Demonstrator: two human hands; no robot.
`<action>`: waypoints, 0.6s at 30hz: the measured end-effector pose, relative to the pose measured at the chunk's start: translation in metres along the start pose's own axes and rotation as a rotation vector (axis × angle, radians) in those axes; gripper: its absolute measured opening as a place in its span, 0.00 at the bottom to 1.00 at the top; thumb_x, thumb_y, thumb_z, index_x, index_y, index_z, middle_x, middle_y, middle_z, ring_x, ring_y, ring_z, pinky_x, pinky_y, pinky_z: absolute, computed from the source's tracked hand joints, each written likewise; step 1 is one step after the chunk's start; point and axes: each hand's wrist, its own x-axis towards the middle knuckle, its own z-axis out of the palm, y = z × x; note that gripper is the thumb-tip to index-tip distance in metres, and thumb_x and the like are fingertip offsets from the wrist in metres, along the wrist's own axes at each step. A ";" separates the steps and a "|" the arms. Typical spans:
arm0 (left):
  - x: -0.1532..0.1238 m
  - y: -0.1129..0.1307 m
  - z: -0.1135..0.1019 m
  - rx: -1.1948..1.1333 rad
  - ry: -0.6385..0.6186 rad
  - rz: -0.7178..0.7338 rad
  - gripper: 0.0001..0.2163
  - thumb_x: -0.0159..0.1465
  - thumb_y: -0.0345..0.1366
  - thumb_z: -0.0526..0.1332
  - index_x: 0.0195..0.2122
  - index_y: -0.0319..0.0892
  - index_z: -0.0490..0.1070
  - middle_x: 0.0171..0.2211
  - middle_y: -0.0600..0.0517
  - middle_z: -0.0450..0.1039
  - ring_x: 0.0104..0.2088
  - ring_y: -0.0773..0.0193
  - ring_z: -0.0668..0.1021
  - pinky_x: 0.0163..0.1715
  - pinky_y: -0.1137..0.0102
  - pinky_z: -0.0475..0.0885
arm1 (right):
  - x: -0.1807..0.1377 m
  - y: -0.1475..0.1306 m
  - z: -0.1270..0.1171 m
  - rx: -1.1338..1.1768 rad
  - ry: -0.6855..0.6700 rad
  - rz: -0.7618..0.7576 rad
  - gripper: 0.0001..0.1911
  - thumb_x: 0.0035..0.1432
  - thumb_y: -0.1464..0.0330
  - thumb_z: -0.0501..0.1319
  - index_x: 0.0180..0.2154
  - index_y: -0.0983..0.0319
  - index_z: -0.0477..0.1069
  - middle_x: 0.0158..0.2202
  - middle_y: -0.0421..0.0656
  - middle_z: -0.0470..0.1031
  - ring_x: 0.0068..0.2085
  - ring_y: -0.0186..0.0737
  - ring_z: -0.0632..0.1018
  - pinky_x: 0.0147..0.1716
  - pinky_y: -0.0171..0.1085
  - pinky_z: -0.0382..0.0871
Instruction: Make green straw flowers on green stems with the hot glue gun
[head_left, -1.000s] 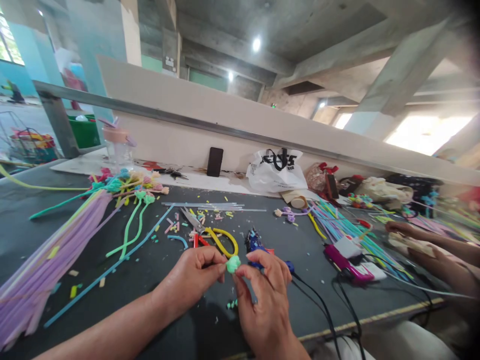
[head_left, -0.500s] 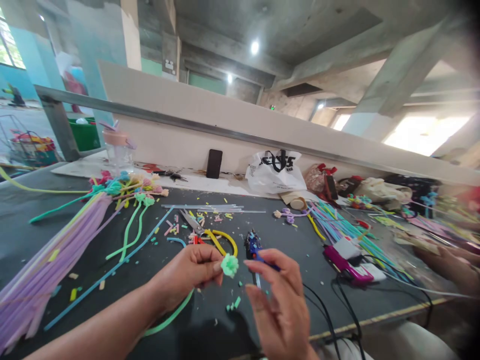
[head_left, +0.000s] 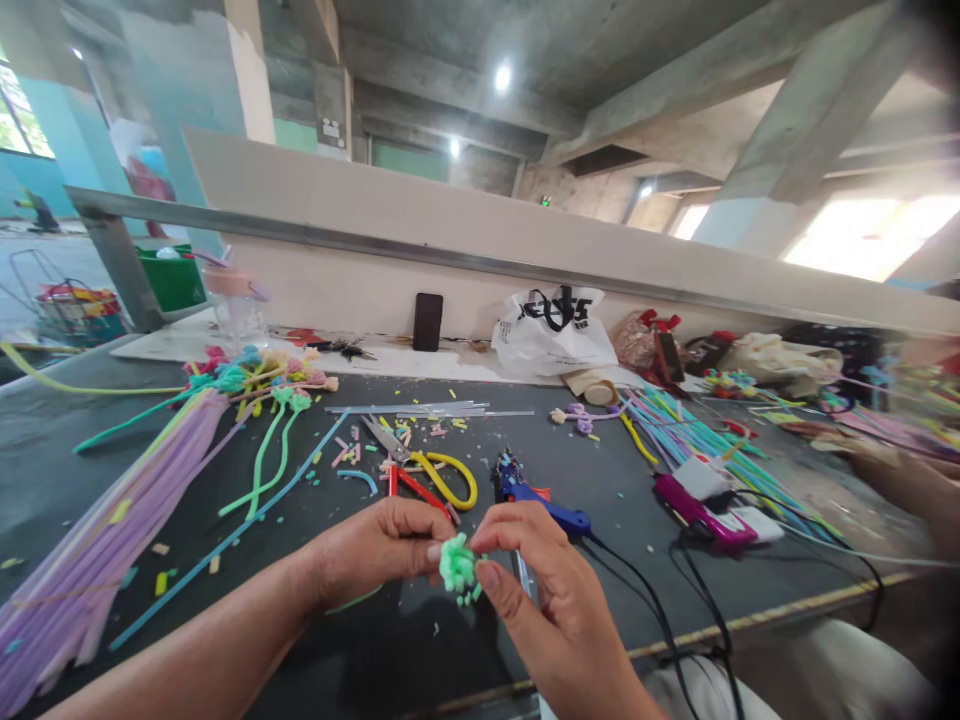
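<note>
A small mint-green flower [head_left: 457, 563] of fuzzy chenille stem is pinched between the thumb and fingers of my left hand [head_left: 375, 548]. From the other side, my right hand [head_left: 551, 590] has its thumb and forefinger closed on the flower's right edge. A thin green stem shows below my left wrist, mostly hidden. Just beyond my hands lie scissors with yellow handles [head_left: 471, 490] and a red-handled tool [head_left: 420, 488] partly covered by my left fingers. The blue glue gun [head_left: 559, 510] rests past my right fingers, its cord trailing right. Small green offcuts lie under the flower.
At left lies a bundle of lilac stems [head_left: 142, 510] beside finished flowers [head_left: 240, 375]. A phone [head_left: 428, 322] and a white bag [head_left: 551, 335] stand at the back. Right are more stems [head_left: 690, 450], a magenta device [head_left: 705, 515] with cords, and another person's hand [head_left: 892, 470].
My right hand has moved left and closed its thumb and forefinger on the flower's edge. It was apart and open before. The glue gun is now less covered.
</note>
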 end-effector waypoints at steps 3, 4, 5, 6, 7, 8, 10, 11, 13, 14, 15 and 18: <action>-0.001 -0.001 -0.001 0.024 -0.020 -0.010 0.15 0.55 0.46 0.63 0.23 0.37 0.72 0.21 0.55 0.64 0.23 0.71 0.63 0.25 0.75 0.55 | -0.001 0.002 0.000 0.001 -0.024 0.028 0.03 0.55 0.68 0.60 0.34 0.59 0.71 0.35 0.43 0.73 0.38 0.41 0.75 0.38 0.40 0.69; -0.002 -0.001 -0.002 0.023 -0.030 -0.009 0.15 0.55 0.46 0.63 0.24 0.37 0.72 0.21 0.55 0.64 0.24 0.70 0.63 0.26 0.74 0.56 | 0.000 0.003 0.000 0.023 -0.046 0.049 0.03 0.55 0.68 0.60 0.34 0.59 0.71 0.35 0.43 0.73 0.39 0.41 0.75 0.39 0.40 0.69; -0.002 -0.001 -0.002 0.022 -0.042 -0.008 0.15 0.56 0.45 0.63 0.24 0.37 0.72 0.22 0.54 0.65 0.24 0.70 0.64 0.26 0.74 0.57 | 0.000 0.004 0.000 0.058 -0.078 0.075 0.03 0.56 0.68 0.60 0.34 0.59 0.72 0.36 0.43 0.73 0.39 0.41 0.75 0.39 0.40 0.69; -0.003 -0.002 -0.003 0.022 -0.055 -0.008 0.14 0.56 0.45 0.63 0.24 0.37 0.73 0.22 0.54 0.65 0.25 0.70 0.64 0.27 0.74 0.58 | 0.001 0.004 -0.001 0.105 -0.112 0.111 0.03 0.56 0.67 0.60 0.33 0.59 0.72 0.36 0.43 0.73 0.39 0.40 0.75 0.39 0.39 0.69; -0.003 -0.002 -0.003 0.024 -0.067 -0.010 0.14 0.56 0.45 0.63 0.25 0.37 0.73 0.22 0.54 0.65 0.25 0.69 0.65 0.28 0.74 0.58 | 0.001 0.005 -0.001 0.158 -0.150 0.153 0.03 0.55 0.67 0.60 0.32 0.59 0.72 0.35 0.42 0.73 0.38 0.39 0.75 0.39 0.39 0.69; -0.003 -0.002 -0.004 0.031 -0.078 -0.010 0.14 0.56 0.44 0.63 0.25 0.37 0.74 0.22 0.54 0.65 0.25 0.69 0.65 0.28 0.74 0.59 | 0.002 0.005 -0.002 0.215 -0.193 0.201 0.03 0.55 0.67 0.61 0.31 0.60 0.72 0.35 0.41 0.73 0.37 0.38 0.75 0.39 0.38 0.69; -0.003 -0.001 -0.004 0.049 -0.102 -0.006 0.13 0.56 0.44 0.63 0.26 0.37 0.75 0.22 0.54 0.66 0.25 0.69 0.65 0.28 0.74 0.59 | 0.004 0.005 -0.004 0.317 -0.273 0.303 0.04 0.53 0.66 0.62 0.30 0.60 0.71 0.33 0.40 0.73 0.36 0.38 0.75 0.39 0.37 0.69; -0.003 -0.001 -0.004 0.058 -0.114 -0.003 0.13 0.56 0.43 0.63 0.26 0.37 0.75 0.22 0.54 0.66 0.25 0.69 0.65 0.28 0.74 0.59 | 0.004 0.005 -0.005 0.355 -0.306 0.352 0.05 0.53 0.65 0.63 0.30 0.60 0.71 0.33 0.39 0.73 0.36 0.38 0.75 0.39 0.37 0.69; -0.003 -0.001 -0.004 0.074 -0.131 0.001 0.13 0.56 0.43 0.62 0.26 0.37 0.75 0.21 0.54 0.66 0.25 0.69 0.65 0.28 0.74 0.60 | 0.005 0.005 -0.006 0.390 -0.359 0.425 0.05 0.53 0.64 0.62 0.30 0.60 0.71 0.32 0.39 0.74 0.35 0.38 0.75 0.37 0.36 0.69; -0.003 -0.001 -0.004 0.078 -0.135 -0.003 0.13 0.56 0.43 0.62 0.26 0.37 0.76 0.21 0.54 0.65 0.25 0.69 0.65 0.28 0.74 0.60 | 0.004 0.005 -0.006 0.383 -0.366 0.437 0.05 0.53 0.65 0.62 0.30 0.60 0.70 0.31 0.39 0.74 0.35 0.38 0.75 0.36 0.36 0.69; -0.003 -0.001 -0.004 0.081 -0.137 -0.011 0.13 0.56 0.43 0.62 0.26 0.37 0.76 0.21 0.54 0.65 0.25 0.69 0.64 0.28 0.74 0.59 | 0.004 0.004 -0.006 0.354 -0.355 0.428 0.04 0.54 0.66 0.61 0.29 0.60 0.70 0.30 0.39 0.74 0.34 0.37 0.75 0.35 0.36 0.68; -0.003 -0.002 -0.004 0.064 -0.143 -0.029 0.13 0.57 0.43 0.62 0.26 0.37 0.75 0.21 0.55 0.65 0.24 0.70 0.64 0.27 0.74 0.59 | 0.004 0.000 -0.006 0.144 -0.233 0.244 0.02 0.54 0.71 0.60 0.29 0.60 0.70 0.30 0.39 0.74 0.34 0.37 0.74 0.37 0.38 0.66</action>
